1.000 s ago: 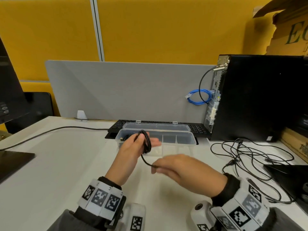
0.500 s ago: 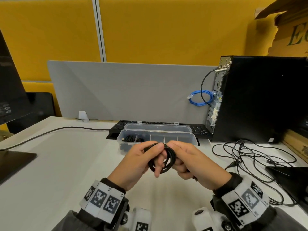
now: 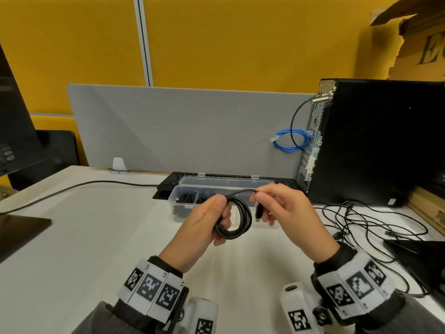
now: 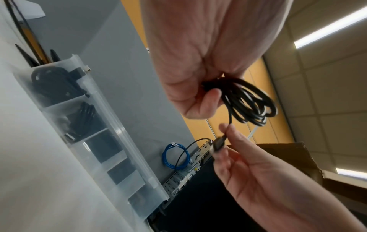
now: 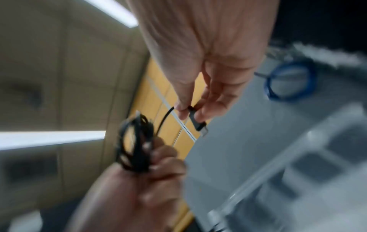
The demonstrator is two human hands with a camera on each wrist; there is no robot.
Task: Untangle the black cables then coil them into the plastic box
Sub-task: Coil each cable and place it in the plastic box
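Hands have parted: left hand (image 3: 204, 222) grips coiled cable (image 3: 237, 218), right hand (image 3: 286, 213) apparently pinches its plug (image 3: 259, 211).

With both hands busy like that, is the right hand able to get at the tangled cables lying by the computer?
Probably not yet: the right hand pinches the plug of the coil held by the left hand. The tangle lies open on its side, nothing blocking.

Grey desk divider (image 3: 183, 131) stands at the back of the white desk (image 3: 79, 237); yellow wall panels (image 3: 240, 39) behind it, ceiling strip lights (image 4: 329, 26) overhead.
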